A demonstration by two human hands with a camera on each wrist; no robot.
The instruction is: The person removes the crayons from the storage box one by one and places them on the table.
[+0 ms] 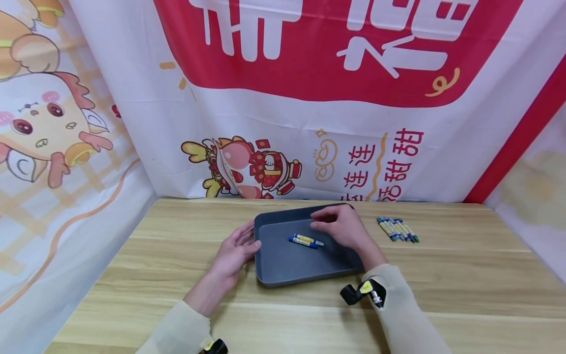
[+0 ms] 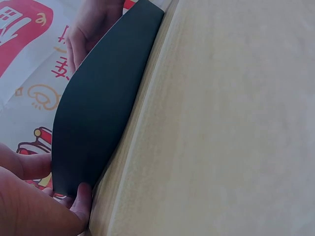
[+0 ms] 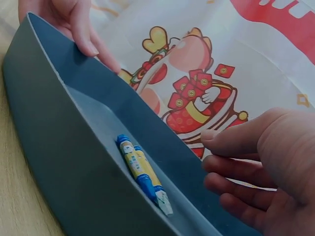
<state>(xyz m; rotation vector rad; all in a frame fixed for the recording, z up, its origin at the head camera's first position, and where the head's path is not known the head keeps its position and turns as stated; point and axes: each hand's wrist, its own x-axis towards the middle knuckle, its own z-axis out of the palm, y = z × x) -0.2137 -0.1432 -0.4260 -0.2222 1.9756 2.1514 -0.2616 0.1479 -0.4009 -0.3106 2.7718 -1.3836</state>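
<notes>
A dark grey rectangular tray [image 1: 283,270] sits on the table in the head view. At its left end my left hand [image 1: 235,253] holds the wall, thumb over the rim and fingers outside. Over the tray's right part hovers my right hand [image 1: 342,227], fingers loosely bent, with nothing between thumb and fingertips in the right wrist view. Side by side on the tray floor lie two crayons: a dark blue crayon [image 3: 136,168] and a crayon with a pale tip [image 3: 152,174], both in yellowish printed wrappers.
Several more crayons [image 1: 398,229] lie in a slanted row on the wooden table [image 1: 464,275], right of the tray. A printed cloth [image 1: 265,113] hangs behind the table's far edge, and another patterned cloth [image 1: 106,236] stands along the left side.
</notes>
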